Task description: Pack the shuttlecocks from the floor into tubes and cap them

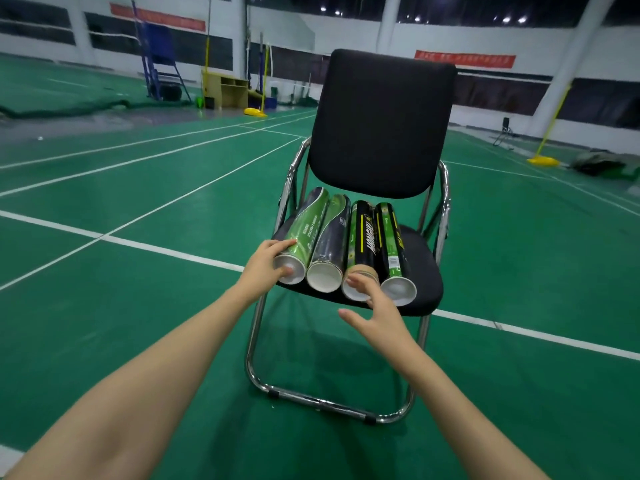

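Four light, stiff, smooth-skinned cardboard shuttlecock tubes (346,247) lie side by side on the chair seat (424,268), prone to roll; my left hand (266,263) grips the 9 o'clock tube's near end, my right hand (375,311), spread wide, touches the third's rim.

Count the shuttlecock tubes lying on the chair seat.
4, side by side on the chair seat: leftmost green tube under the left hand, dark tube, black tube by the right hand, rightmost tube.
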Demonstrator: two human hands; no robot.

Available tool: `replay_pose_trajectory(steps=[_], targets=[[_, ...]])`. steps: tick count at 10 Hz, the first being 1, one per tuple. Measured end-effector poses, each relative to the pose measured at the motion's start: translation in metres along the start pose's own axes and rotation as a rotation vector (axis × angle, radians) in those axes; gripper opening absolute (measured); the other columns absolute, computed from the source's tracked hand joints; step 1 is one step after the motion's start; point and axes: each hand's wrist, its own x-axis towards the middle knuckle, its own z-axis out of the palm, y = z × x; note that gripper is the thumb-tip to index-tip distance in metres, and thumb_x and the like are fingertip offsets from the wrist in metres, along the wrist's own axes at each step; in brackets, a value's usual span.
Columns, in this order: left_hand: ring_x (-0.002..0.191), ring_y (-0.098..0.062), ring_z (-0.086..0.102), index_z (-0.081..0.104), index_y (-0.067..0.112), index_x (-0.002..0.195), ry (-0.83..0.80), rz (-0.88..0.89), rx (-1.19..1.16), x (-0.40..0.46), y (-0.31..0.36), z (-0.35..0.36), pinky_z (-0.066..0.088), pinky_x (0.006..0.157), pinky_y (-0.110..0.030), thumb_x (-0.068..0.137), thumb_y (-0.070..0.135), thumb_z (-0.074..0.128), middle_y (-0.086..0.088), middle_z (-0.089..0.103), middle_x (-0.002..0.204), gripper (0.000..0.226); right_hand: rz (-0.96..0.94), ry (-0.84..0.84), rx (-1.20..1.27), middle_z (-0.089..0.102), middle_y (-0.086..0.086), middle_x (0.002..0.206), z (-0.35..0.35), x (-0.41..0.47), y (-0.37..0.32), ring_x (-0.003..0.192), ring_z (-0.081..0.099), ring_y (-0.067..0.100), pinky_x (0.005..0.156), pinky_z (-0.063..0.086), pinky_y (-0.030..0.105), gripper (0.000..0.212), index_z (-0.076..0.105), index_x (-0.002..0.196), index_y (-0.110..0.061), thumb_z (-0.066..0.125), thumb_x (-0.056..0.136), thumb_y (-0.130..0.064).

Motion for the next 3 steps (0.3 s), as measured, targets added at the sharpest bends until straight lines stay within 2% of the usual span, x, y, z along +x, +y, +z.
replay_pose_trajectory(steps=[1,2,3], targets=[[0.114,-0.019,0.051,0.039,0.028,0.141,0.053,-0.082,0.144,-0.006,0.005,0.003,0.043,0.088,-0.033,0.086,0.021,0.067,-0.001,0.046,0.137,0.062,0.022,-0.001,-0.027,0.049,-0.011,0.132,-0.006,-0.005,-0.006,0.12,0.043,0.003,0.097,0.029,0.017,0.055,0.045,0.131,-0.023,0.069,0.082,-0.024],[0.114,-0.02,0.053,0.04,0.027,0.139,0.08,-0.083,0.248,-0.02,0.013,-0.003,0.047,0.083,-0.035,0.082,0.04,0.068,0.0,0.046,0.136,0.065,0.006,0.034,-0.003,0.05,-0.009,0.13,-0.014,-0.011,-0.014,0.117,0.044,0.002,0.093,0.03,0.011,0.052,0.046,0.13,-0.022,0.068,0.083,-0.023],[0.116,-0.019,0.052,0.042,0.027,0.137,0.142,0.05,0.31,-0.038,0.029,-0.013,0.049,0.077,-0.034,0.078,0.05,0.068,0.002,0.045,0.137,0.069,0.017,0.068,0.019,0.051,-0.01,0.129,-0.024,-0.013,-0.023,0.118,0.044,0.004,0.096,0.033,0.017,0.051,0.046,0.13,-0.023,0.067,0.084,-0.026]])
